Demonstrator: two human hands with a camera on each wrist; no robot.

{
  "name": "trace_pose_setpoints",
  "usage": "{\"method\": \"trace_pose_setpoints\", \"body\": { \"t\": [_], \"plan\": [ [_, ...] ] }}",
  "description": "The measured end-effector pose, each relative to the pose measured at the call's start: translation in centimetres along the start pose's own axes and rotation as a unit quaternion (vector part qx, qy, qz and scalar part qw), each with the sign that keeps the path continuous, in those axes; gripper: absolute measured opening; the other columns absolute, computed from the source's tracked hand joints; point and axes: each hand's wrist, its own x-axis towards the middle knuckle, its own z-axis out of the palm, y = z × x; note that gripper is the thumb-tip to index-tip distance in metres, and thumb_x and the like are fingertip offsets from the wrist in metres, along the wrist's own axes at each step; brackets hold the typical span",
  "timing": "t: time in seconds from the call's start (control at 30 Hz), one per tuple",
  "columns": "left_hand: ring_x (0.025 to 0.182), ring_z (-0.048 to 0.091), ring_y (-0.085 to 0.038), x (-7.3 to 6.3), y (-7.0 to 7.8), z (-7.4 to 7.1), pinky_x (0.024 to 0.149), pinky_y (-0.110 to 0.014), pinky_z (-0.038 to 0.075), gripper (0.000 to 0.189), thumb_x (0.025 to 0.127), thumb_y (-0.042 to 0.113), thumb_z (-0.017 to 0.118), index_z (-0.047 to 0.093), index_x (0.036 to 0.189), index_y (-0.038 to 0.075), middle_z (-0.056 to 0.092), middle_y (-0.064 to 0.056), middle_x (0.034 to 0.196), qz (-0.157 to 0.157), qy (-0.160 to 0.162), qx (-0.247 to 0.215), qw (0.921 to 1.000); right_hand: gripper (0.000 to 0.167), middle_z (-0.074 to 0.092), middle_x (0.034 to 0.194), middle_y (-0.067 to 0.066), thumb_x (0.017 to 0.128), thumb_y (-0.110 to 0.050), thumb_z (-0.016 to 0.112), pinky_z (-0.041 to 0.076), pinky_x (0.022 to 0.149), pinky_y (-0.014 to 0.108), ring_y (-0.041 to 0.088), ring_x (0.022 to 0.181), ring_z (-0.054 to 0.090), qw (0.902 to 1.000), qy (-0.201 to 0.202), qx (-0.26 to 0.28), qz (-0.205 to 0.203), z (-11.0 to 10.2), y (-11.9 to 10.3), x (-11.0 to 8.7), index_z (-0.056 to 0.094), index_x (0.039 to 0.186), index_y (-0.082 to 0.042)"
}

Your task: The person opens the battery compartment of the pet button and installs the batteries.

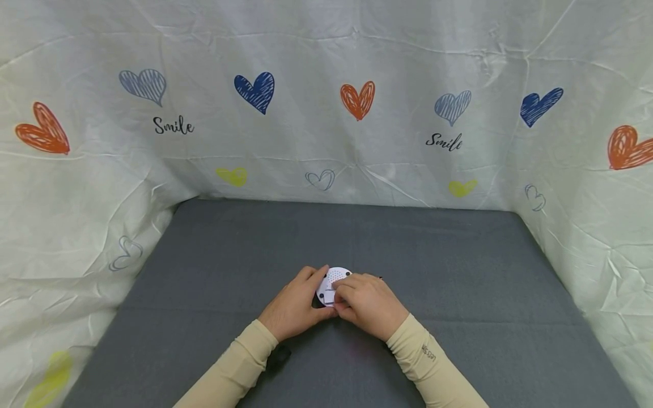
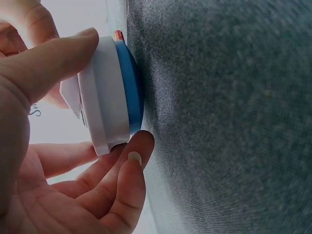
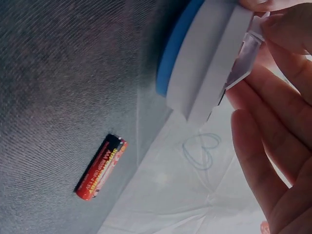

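A round device with a white back and a blue underside (image 2: 130, 90) is near the middle of the table, back up. Small holes and dark feet mark its white back (image 1: 336, 275). My left hand (image 1: 293, 303) grips it by the rim, thumb on the near side and fingers round the far side. My right hand (image 1: 371, 305) pinches a small white battery cover (image 3: 246, 61) between thumb and finger. The cover slants up off the back. A red and black AAA battery (image 3: 102, 167) lies on the cloth on the right-hand side of the device.
A dark grey cloth (image 1: 433, 266) covers the table. White fabric (image 1: 306, 133) with printed hearts and "Smile" lettering encloses its back and sides. A small dark object (image 1: 278, 358) shows beside my left sleeve.
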Motion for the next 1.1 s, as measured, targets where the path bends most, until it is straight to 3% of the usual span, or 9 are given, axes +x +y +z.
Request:
{"method": "trace_pose_setpoints", "body": {
  "t": [0.2, 0.47, 0.77, 0.97, 1.1],
  "plan": [
    [0.112, 0.066, -0.019, 0.0, 0.0, 0.0, 0.099, -0.042, 0.057, 0.092, 0.091, 0.043, 0.089, 0.047, 0.163, 0.004, 0.063, -0.013, 0.139, -0.005, -0.001, 0.005, 1.0, 0.019, 0.072, 0.084, -0.01, 0.084, -0.011, 0.088, 0.056, 0.071, 0.03, 0.009, 0.076, 0.066, 0.9999, 0.006, 0.014, -0.005, -0.1, 0.1, 0.0, 0.071, 0.084, -0.02],
    [0.118, 0.067, -0.023, 0.1, 0.1, 0.0, 0.102, -0.044, 0.057, 0.094, 0.089, 0.041, 0.091, 0.047, 0.163, 0.004, 0.062, -0.014, 0.142, -0.014, -0.006, 0.003, 0.9999, 0.019, 0.069, 0.082, -0.01, 0.088, -0.012, 0.087, 0.053, 0.07, 0.028, 0.007, 0.077, 0.063, 0.9994, -0.005, 0.022, 0.027, -1.1, 1.0, -0.5, 0.071, 0.087, -0.02],
    [0.124, 0.066, -0.024, 0.1, 0.4, 0.3, 0.105, -0.046, 0.056, 0.094, 0.089, 0.043, 0.091, 0.047, 0.164, 0.007, 0.06, -0.013, 0.145, -0.036, -0.02, 0.01, 0.9991, 0.023, 0.072, 0.087, -0.011, 0.086, -0.012, 0.09, 0.055, 0.069, 0.032, 0.008, 0.079, 0.063, 0.9903, -0.003, -0.006, 0.139, -3.2, 4.2, -3.9, 0.07, 0.086, -0.023],
    [0.128, 0.065, -0.024, 0.1, 0.5, 0.3, 0.108, -0.048, 0.055, 0.096, 0.088, 0.045, 0.091, 0.046, 0.165, 0.01, 0.059, -0.012, 0.148, -0.047, -0.024, 0.008, 0.9986, 0.022, 0.071, 0.084, -0.009, 0.085, -0.011, 0.09, 0.053, 0.067, 0.032, 0.008, 0.076, 0.06, 0.9736, -0.051, -0.028, 0.221, -3.5, 5.4, -6.9, 0.071, 0.084, -0.022],
    [0.13, 0.065, -0.025, 0.2, 0.5, 0.2, 0.109, -0.048, 0.055, 0.097, 0.088, 0.046, 0.091, 0.045, 0.165, 0.011, 0.058, -0.012, 0.15, -0.055, -0.023, 0.011, 0.9982, 0.022, 0.073, 0.085, -0.006, 0.085, -0.01, 0.09, 0.053, 0.066, 0.033, 0.009, 0.075, 0.06, 0.9637, -0.074, -0.035, 0.254, -3.4, 5.7, -8.0, 0.072, 0.082, -0.021]
  ]
}}
